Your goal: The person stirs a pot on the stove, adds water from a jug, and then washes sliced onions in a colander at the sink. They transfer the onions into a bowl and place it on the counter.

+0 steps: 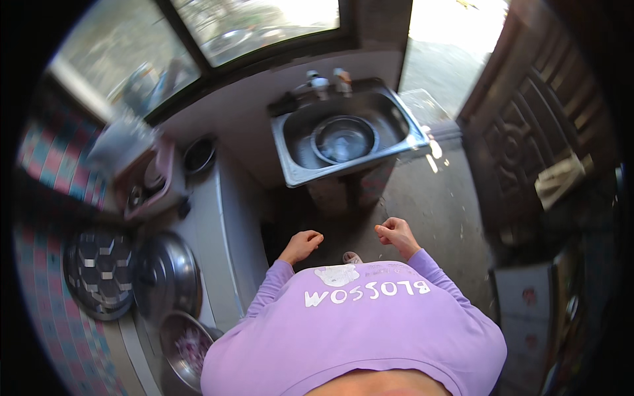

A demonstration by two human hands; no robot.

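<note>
My left hand [303, 246] hangs in the air in front of my body, its fingers curled in and nothing visible in it. Level with it, my right hand [399, 235] is also curled, thumb against the fingers; a small orange spot shows at a fingertip, too small to identify. Neither touches anything. Beyond both hands stands a stainless steel sink [292, 163] with a round metal basin [317, 148] inside it. The basin appears to hold water or something shiny, blurred. Two taps [319, 85] rise behind the sink.
On the left counter [200, 198] are a pink crate [171, 171] of kitchenware, a dark bowl [199, 154], a large metal lid [166, 277] and a metal bowl [171, 336] with sliced purple-white pieces. At right, a dark panelled door [515, 123] stands beside a bright doorway.
</note>
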